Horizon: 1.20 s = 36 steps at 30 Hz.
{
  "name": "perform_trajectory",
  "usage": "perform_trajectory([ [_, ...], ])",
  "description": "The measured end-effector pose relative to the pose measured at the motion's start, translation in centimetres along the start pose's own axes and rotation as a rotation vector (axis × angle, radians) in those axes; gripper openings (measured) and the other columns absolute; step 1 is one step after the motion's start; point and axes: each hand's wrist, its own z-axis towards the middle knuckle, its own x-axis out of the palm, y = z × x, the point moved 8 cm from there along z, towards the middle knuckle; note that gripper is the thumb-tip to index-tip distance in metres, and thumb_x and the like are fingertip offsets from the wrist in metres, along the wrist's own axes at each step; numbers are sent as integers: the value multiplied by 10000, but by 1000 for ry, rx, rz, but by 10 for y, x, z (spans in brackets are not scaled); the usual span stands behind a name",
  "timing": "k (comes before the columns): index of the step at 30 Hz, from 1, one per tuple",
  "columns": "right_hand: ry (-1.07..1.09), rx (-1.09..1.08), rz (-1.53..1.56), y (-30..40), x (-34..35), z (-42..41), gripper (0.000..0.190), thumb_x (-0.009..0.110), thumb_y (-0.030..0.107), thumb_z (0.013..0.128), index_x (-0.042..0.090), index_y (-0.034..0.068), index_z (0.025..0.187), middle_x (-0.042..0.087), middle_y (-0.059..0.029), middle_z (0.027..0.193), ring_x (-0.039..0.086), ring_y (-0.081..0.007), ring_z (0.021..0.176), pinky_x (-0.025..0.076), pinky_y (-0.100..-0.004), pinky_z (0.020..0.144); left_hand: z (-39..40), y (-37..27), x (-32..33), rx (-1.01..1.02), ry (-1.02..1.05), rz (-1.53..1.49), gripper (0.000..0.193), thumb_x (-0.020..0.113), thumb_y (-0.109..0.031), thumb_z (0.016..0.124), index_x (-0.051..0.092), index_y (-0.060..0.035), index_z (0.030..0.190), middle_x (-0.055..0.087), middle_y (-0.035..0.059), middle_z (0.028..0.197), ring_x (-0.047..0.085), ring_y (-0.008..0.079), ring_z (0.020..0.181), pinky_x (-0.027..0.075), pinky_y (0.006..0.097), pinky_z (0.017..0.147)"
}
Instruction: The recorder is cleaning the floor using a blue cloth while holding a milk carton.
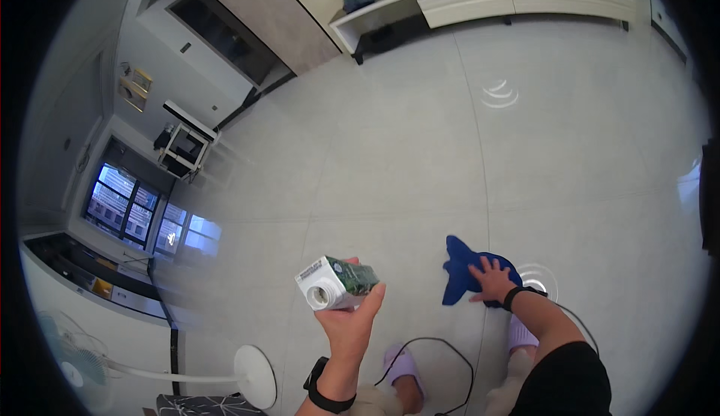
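Note:
My left hand [351, 317] is closed around a white and green carton [354, 276], held tilted with its round, uncapped spout facing up toward me. To the right, my right hand [494, 280] has its fingers spread over a dark blue, fish-tailed flat item [462, 267], perhaps cloth or a mat. It seems to hover over or rest on this item; which of the two I cannot tell. Part of the blue item is hidden under the hand and wrist.
Grey floor tiles [394, 163] lie around. A black cable [469, 365] loops near my lilac slippers [404, 364]. A white standing fan [256, 376] is at lower left. A long white TV cabinet [472, 8] stands at the far wall, and a small rack [185, 149] to the left.

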Motion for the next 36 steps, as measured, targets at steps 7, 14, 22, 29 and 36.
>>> perform_trajectory([
  [7,-16,-738,-341,69,79,-33,543,481,132,854,397,354,1342,284,-87,1458,404,-328,1213,430,-496,833,13,3,9,33,-42,-33,570,730,58,679,455,11,1176,545,140,1147,569,193,996,500,326,843],
  [14,-277,-163,-94,-52,21,36,397,440,165,878,508,325,1235,412,-73,1378,462,-325,1174,441,-496,887,9,17,16,55,8,28,573,704,32,699,447,-19,1208,524,152,1194,558,231,1050,480,359,896],
  [22,-540,1004,313,-268,6,-49,741,621,212,782,245,294,1415,253,-217,1439,386,-500,1188,411,-510,968,4,20,2,57,10,66,572,710,4,705,446,-14,1212,514,161,1197,545,258,1083,470,378,915],
  [29,-456,841,293,-205,-9,20,755,626,139,731,269,201,1393,269,-226,1415,378,-484,1211,437,-531,930,1,17,2,68,-1,38,587,722,-13,698,440,-9,1213,514,159,1191,542,270,1083,459,390,932],
  [36,-178,-54,-59,36,28,89,503,528,119,818,443,253,1295,375,-119,1385,456,-331,1169,472,-479,840,3,17,9,77,24,33,585,722,-10,697,443,-13,1211,515,153,1186,538,258,1081,456,382,935],
])
